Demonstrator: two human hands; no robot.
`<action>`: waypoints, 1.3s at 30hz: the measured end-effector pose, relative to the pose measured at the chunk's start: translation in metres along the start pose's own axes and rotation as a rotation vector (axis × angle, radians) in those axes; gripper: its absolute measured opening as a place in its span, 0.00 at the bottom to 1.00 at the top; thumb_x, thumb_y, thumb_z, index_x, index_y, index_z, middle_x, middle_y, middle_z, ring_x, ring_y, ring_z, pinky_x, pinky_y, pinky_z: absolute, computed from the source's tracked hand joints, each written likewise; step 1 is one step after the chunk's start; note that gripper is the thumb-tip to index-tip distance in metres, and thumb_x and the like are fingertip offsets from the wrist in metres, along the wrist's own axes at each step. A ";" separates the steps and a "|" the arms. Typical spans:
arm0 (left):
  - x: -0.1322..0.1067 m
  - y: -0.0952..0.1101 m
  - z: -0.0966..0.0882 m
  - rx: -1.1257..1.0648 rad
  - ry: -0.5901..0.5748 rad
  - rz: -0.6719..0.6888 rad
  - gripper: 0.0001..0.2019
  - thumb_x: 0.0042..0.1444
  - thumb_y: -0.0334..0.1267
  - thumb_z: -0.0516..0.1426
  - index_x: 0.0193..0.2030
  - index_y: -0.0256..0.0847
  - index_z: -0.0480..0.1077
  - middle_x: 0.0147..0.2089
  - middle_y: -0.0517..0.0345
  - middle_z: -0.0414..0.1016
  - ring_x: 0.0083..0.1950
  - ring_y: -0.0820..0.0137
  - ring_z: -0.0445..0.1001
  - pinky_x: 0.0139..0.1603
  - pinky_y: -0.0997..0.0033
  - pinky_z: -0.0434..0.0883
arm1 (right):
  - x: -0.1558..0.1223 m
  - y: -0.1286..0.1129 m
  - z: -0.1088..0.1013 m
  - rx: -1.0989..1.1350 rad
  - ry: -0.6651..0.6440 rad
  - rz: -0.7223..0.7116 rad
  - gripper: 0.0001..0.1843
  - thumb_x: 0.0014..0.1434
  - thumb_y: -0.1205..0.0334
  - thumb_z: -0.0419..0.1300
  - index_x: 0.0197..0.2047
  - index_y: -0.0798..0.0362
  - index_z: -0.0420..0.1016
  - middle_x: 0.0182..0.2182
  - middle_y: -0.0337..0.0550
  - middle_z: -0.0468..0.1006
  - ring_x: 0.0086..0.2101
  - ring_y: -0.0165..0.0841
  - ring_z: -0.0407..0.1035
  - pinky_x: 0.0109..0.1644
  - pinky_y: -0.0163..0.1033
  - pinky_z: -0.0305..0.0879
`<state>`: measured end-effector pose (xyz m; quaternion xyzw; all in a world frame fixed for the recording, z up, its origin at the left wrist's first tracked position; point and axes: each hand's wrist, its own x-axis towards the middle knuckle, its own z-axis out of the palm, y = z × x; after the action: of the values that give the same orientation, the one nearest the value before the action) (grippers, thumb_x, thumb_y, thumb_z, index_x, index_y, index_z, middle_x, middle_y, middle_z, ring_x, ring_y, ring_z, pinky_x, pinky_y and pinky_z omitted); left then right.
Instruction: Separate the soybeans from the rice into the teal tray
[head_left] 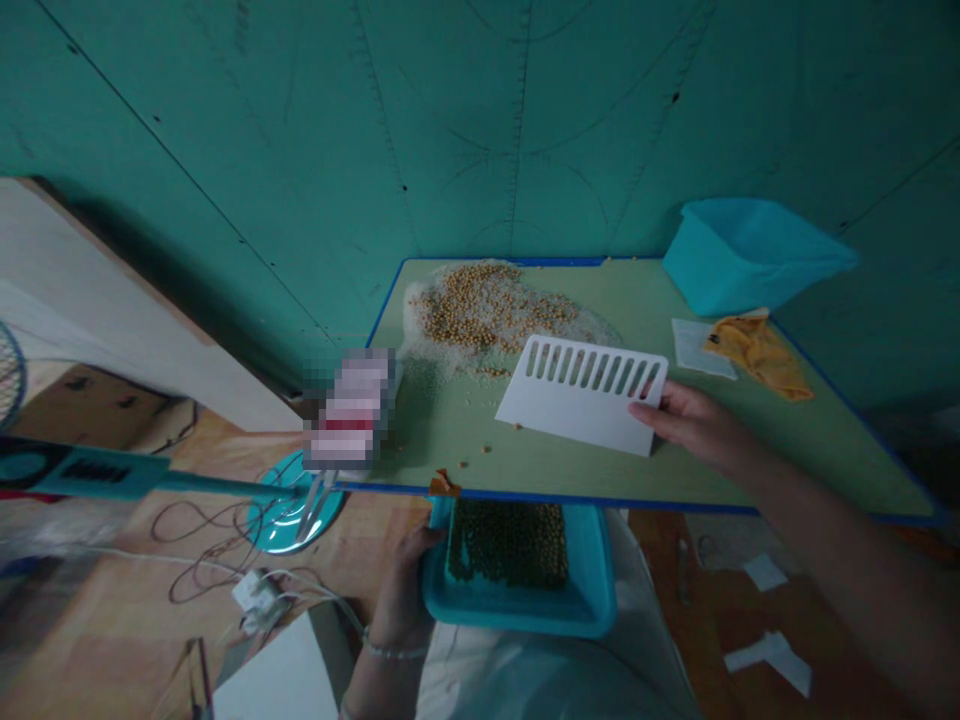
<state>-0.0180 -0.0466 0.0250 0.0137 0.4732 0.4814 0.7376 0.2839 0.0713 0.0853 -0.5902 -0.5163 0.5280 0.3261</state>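
Note:
My right hand (679, 418) grips the right end of a white plastic scraper (574, 408) with a row of slots along its top. The scraper is over the pale green table (547, 470), its edge close to the surface. Beyond it spreads a pile of yellowish beans (472, 305) mixed with small whitish grains (585, 322). Below the table's front edge, my left hand (412, 560) holds the left side of a blue tray (517, 615). Inside it are many dark green beans (502, 545), with tan ones at the right. The left fingers are partly hidden by the tray.
At the table's back right stands a blue bin (750, 255), beside an orange cloth (761, 355) and a white sheet (701, 348). A blurred-out pinkish item (351, 408) lies at the left edge. A fan's round base (296, 515), cables and a power plug (259, 595) are on the floor.

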 end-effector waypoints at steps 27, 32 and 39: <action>-0.005 0.007 -0.006 0.000 0.179 0.088 0.12 0.38 0.29 0.57 0.33 0.32 0.76 0.24 0.51 0.80 0.37 0.53 0.78 0.35 0.59 0.76 | -0.003 -0.007 0.052 0.054 -0.298 0.006 0.12 0.46 0.57 0.63 0.33 0.51 0.70 0.28 0.38 0.78 0.26 0.31 0.71 0.28 0.35 0.67; -0.005 0.006 -0.001 0.011 0.172 0.079 0.11 0.40 0.28 0.57 0.33 0.32 0.76 0.23 0.53 0.79 0.34 0.56 0.79 0.35 0.60 0.76 | -0.017 0.002 0.058 0.065 -0.268 -0.039 0.15 0.49 0.54 0.60 0.38 0.53 0.71 0.33 0.43 0.79 0.34 0.35 0.72 0.35 0.39 0.68; -0.007 0.005 0.003 0.035 0.147 0.069 0.11 0.41 0.28 0.56 0.33 0.31 0.76 0.24 0.50 0.80 0.37 0.54 0.79 0.37 0.60 0.77 | -0.024 -0.003 0.061 0.080 -0.269 -0.048 0.13 0.50 0.54 0.61 0.36 0.53 0.71 0.34 0.43 0.79 0.37 0.37 0.73 0.39 0.42 0.68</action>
<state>-0.0199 -0.0476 0.0335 0.0077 0.5337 0.4980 0.6835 0.2272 0.0390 0.0807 -0.4881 -0.5476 0.6147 0.2899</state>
